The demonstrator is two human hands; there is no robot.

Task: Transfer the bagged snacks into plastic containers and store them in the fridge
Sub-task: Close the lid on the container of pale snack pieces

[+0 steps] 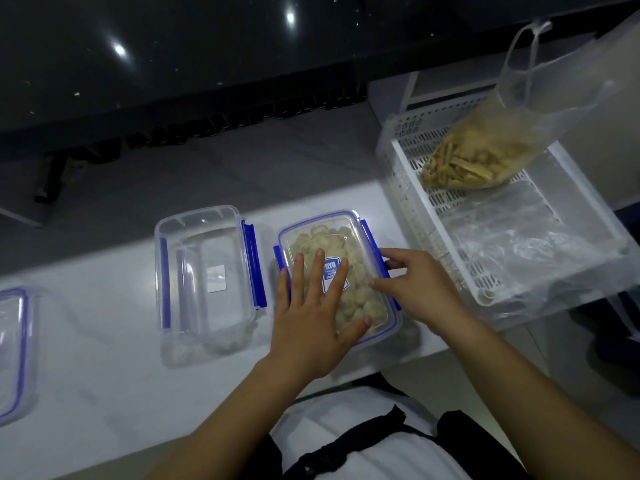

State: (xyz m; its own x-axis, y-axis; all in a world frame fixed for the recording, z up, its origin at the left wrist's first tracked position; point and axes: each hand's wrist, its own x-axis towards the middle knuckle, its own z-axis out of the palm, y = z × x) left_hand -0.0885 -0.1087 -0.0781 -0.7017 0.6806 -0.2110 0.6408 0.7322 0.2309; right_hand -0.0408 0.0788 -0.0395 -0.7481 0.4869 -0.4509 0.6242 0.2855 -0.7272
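A clear plastic container (323, 233) full of pale round snacks stands on the white counter (104, 358), its blue-rimmed lid on top. My left hand (315, 313) lies flat on the lid with fingers spread and straight. My right hand (412, 282) curls its fingers around the blue latch on the container's right side. To the left stands a second clear container (204, 271) with blue latches, a few snacks showing at its near end. A clear bag of yellow strip snacks (474, 157) leans in the white basket (433, 209) at the right.
Another blue-rimmed lid or container (14, 344) pokes in at the far left edge. Crumpled clear plastic (519, 244) lies in the basket's near half. A dark glossy surface fills the far side. The counter's front edge runs just before my body.
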